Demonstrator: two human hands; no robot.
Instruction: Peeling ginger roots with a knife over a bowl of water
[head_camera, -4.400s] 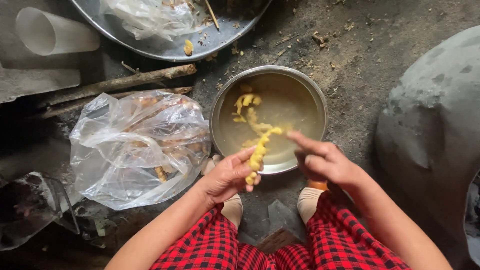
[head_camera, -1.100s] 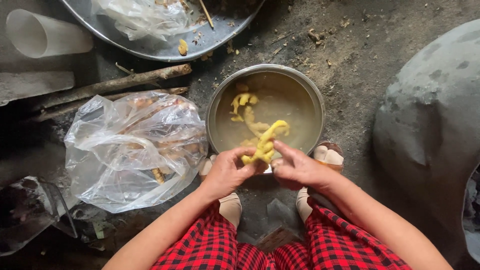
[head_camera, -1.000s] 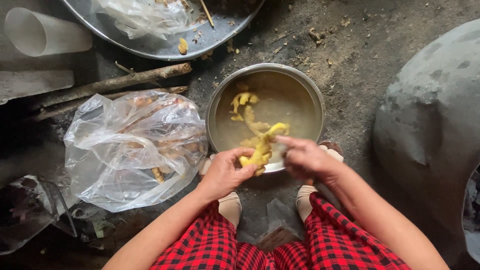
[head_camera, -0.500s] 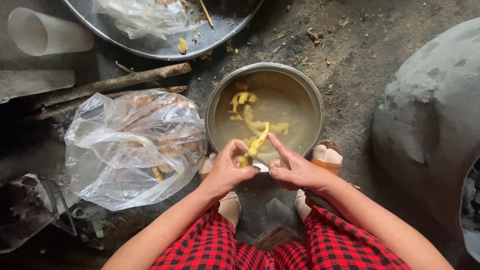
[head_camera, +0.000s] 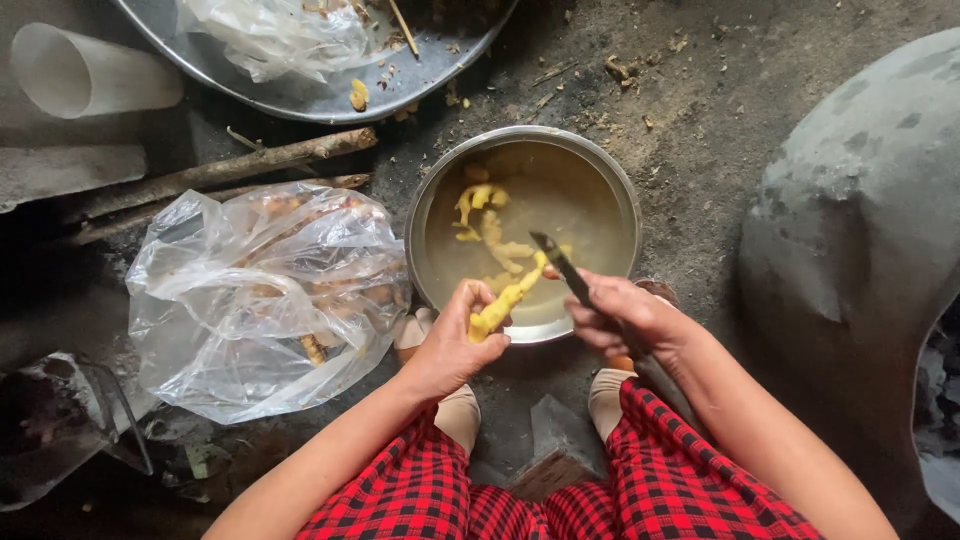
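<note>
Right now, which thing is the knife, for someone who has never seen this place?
Find the round metal bowl of cloudy water on the dirt floor. Over its near rim, the right hand holds the knife against a yellow root. It is the only thin, dark, pointed blade there.

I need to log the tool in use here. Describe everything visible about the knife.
The knife is small, with a thin, dark, pointed blade that looks like metal. The right hand wraps its handle, which is hidden in the fist. The blade angles up and to the left, its tip over the metal bowl of cloudy water. Its lower part lies against the upper end of the yellow peeled root that the left hand holds at the bowl's near rim.
</note>
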